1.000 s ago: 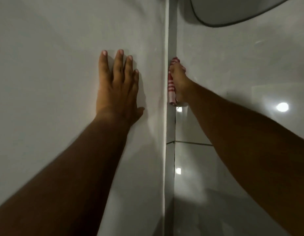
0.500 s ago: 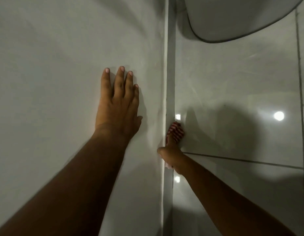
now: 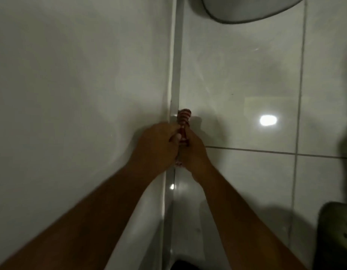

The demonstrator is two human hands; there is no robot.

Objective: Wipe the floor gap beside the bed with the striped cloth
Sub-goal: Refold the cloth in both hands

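Observation:
The red-and-white striped cloth [image 3: 184, 116] is bunched up at the narrow grey gap [image 3: 177, 55] that runs between the pale flat surface on the left and the glossy floor tiles. My left hand [image 3: 157, 141] and my right hand [image 3: 194, 151] are pressed together around the cloth, both gripping it. Only the cloth's top end and a small bit below my hands show; my fingers hide the middle.
A large pale surface [image 3: 75, 94] fills the left half. Glossy grey floor tiles [image 3: 237, 84] with grout lines lie to the right. A rounded grey object with a dark rim [image 3: 246, 10] sits at the top. A dark object [image 3: 336, 236] stands at the lower right.
My left hand left the pale surface, where it lay flat, and came across to grip the cloth with my right hand. My right hand had pulled the cloth back toward me along the gap.

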